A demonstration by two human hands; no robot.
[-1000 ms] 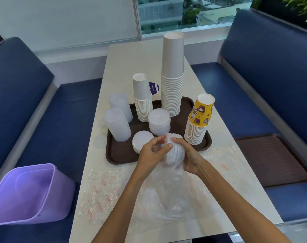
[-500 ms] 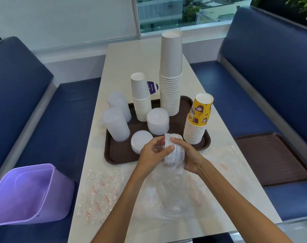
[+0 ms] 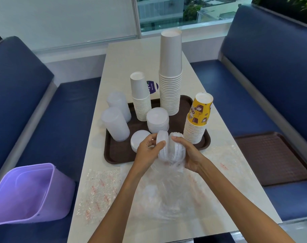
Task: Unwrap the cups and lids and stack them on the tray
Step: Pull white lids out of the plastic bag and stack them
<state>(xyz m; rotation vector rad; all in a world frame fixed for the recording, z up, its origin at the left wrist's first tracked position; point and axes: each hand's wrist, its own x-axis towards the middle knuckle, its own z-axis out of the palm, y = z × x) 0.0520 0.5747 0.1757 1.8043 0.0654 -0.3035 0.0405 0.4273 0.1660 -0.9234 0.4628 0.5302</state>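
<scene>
Nearest, on the near side of the tray [image 3: 119, 155], lies the loose clear wrapper [image 3: 166, 199], with its top end bunched up under the lids. Right over the tray's near edge, both hands are on the white lids [image 3: 178, 149].

What's new: half a second ago this was one tight bundle squeezed between the hands, and now it's split open into two chunks. The left hand [image 3: 147, 151] has thumb and fingers curled round the thinner chunk [image 3: 162, 148]. The right hand [image 3: 191, 155] cups the thicker one from below, thumb hooked over its edge.

So I'd say the lids are pretty much out of the plastic and ready to go down. They'd probably go on the low lid pile [image 3: 139, 139] near the tray's front or the taller lid pile [image 3: 157, 120] in its middle.

Further back on the tray are yellow cups [image 3: 198, 120] at the right edge, clear cups [image 3: 115, 124] at the left edge, and white cup stacks [image 3: 171, 76] along the far side.
</scene>
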